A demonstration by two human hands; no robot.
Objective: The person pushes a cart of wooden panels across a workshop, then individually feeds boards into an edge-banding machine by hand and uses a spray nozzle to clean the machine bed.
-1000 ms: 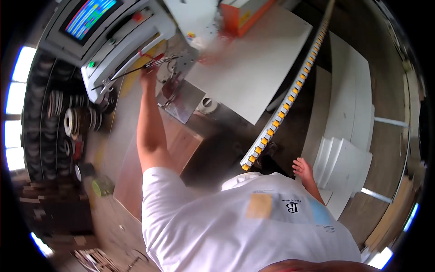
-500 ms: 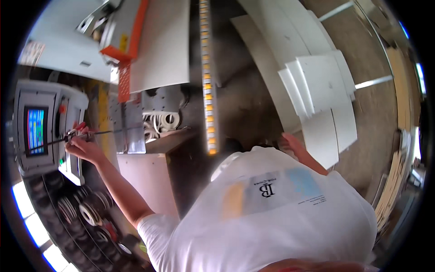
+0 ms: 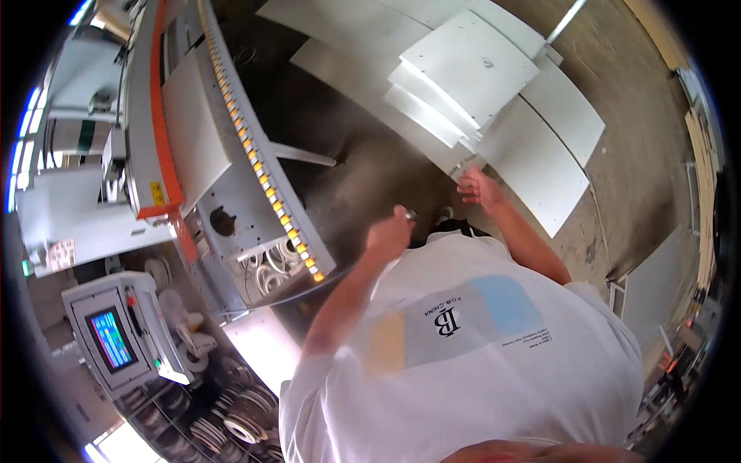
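In front of my body, my left hand is closed in a fist. A small shiny bit shows at its thumb side, too small to name. My right hand is raised ahead and to the right, fingers loosely bent and apart, with nothing plainly in them. It is nearest to the close corner of the stacked white panels, just short of their edge. More large white panels lie beneath and around that stack. Whether the fingertips touch a panel cannot be told.
At left runs a long grey machine with an orange guard and a rail of yellow rollers. Its control box has a lit screen. Rolls of edging strip fill a rack below. A grey support bar juts from the rail.
My left hand has come away from the control box to in front of my body. My right hand has risen toward the panels. The view has turned right, so the machine now slants at left.
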